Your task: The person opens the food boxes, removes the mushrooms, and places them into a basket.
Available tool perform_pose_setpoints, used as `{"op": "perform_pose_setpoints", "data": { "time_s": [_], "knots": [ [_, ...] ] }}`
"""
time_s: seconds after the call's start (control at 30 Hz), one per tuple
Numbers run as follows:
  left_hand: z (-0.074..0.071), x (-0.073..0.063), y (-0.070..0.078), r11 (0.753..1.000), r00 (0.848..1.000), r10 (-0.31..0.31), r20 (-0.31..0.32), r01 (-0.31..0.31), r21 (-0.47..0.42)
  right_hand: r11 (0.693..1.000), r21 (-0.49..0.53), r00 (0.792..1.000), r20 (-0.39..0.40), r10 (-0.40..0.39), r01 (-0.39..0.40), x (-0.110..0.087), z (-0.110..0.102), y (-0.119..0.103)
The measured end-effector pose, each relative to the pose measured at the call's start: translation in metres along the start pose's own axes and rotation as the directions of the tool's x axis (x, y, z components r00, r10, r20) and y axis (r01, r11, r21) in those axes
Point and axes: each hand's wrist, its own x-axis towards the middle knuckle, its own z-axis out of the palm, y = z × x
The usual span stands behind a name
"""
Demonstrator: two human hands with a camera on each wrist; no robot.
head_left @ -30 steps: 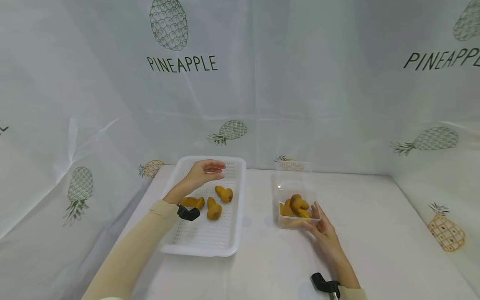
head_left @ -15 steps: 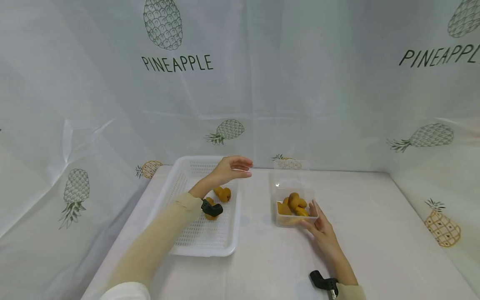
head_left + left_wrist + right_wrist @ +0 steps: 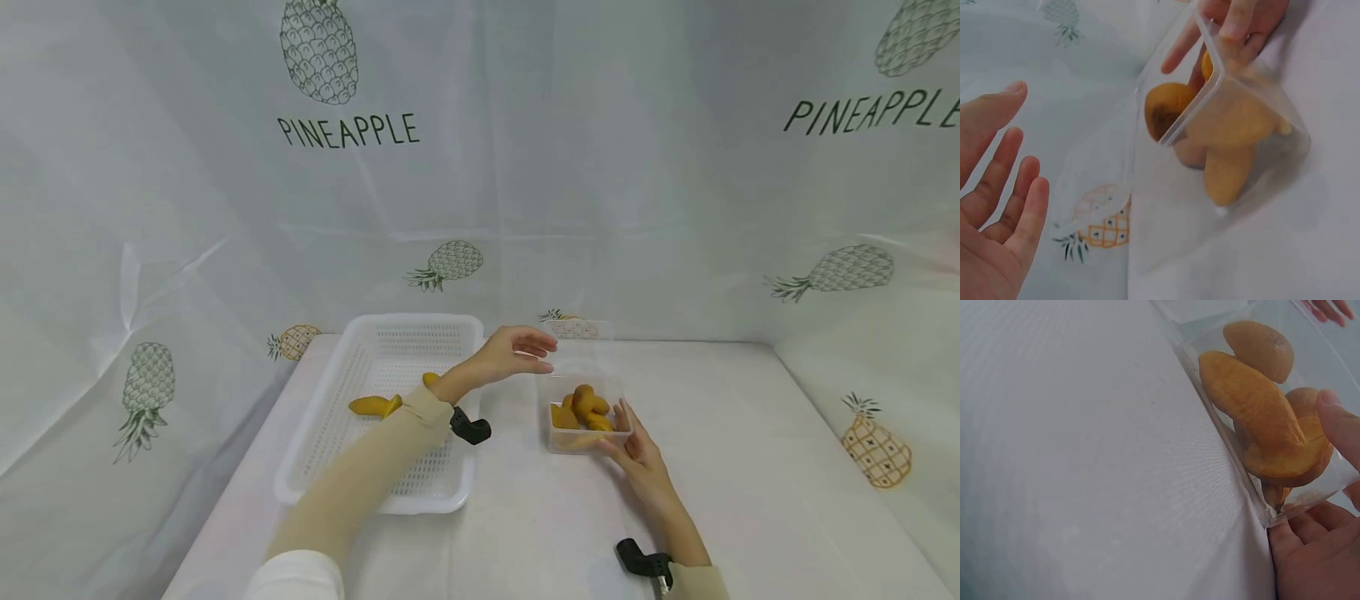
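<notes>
A clear plastic box (image 3: 566,442) with its hinged lid (image 3: 581,354) raised stands right of centre. Several yellow-brown, pear-shaped fruits (image 3: 1254,403) are heaped inside it. My right hand (image 3: 647,468) holds the box at its near right corner, thumb (image 3: 1338,425) on one wall and the other fingers around the side. My left hand (image 3: 510,354) is in the air left of the lid, holding nothing, with thumb and fingers spread apart. In the left wrist view its fingers (image 3: 1029,212) point towards the box.
A white perforated basket (image 3: 442,505) stands on the left of the white table (image 3: 750,467). More of the fruits (image 3: 370,406) lie in it, partly covered by my left forearm (image 3: 367,475). A pineapple-printed sheet (image 3: 675,183) hangs behind the table.
My left hand has moved right, from over the basket to beside the box's lid, empty throughout. My right hand has stayed at the box. The head view has shifted slightly.
</notes>
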Motion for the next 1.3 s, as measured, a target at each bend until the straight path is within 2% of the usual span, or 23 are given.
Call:
{"op": "perform_pose_setpoints", "data": {
  "time_s": [0.17, 0.3, 0.57, 0.87, 1.0, 1.3],
  "knots": [
    [0.017, 0.011, -0.004, 1.000, 1.000, 0.006, 0.009, -0.006, -0.014, 1.000, -0.005, 1.000, -0.005, -0.007, 0.007, 0.001, 0.000, 0.000],
    [0.031, 0.017, -0.009, 1.000, 1.000, 0.003, 0.011, -0.003, 0.015, 1.000, -0.004, 1.000, -0.002, -0.008, 0.008, 0.002, 0.000, 0.001],
    [0.053, 0.018, -0.015, 0.996, 1.000, -0.013, 0.010, 0.012, 0.085, 1.000, -0.005, 1.000, 0.001, -0.007, 0.007, 0.003, 0.000, 0.000],
    [0.071, 0.020, -0.018, 0.995, 1.000, -0.001, 0.028, -0.002, 0.104, 0.999, 0.042, 1.000, 0.010, -0.011, 0.010, 0.002, 0.000, 0.002],
    [0.077, 0.022, -0.016, 0.986, 0.999, 0.009, 0.039, -0.016, 0.165, 0.999, 0.046, 1.000, 0.009, 0.001, -0.001, 0.001, -0.001, 0.001],
    [0.088, 0.023, -0.020, 0.964, 1.000, -0.029, 0.007, 0.026, 0.264, 1.000, 0.017, 1.000, 0.017, 0.004, -0.004, 0.000, -0.001, 0.003]
  ]
}}
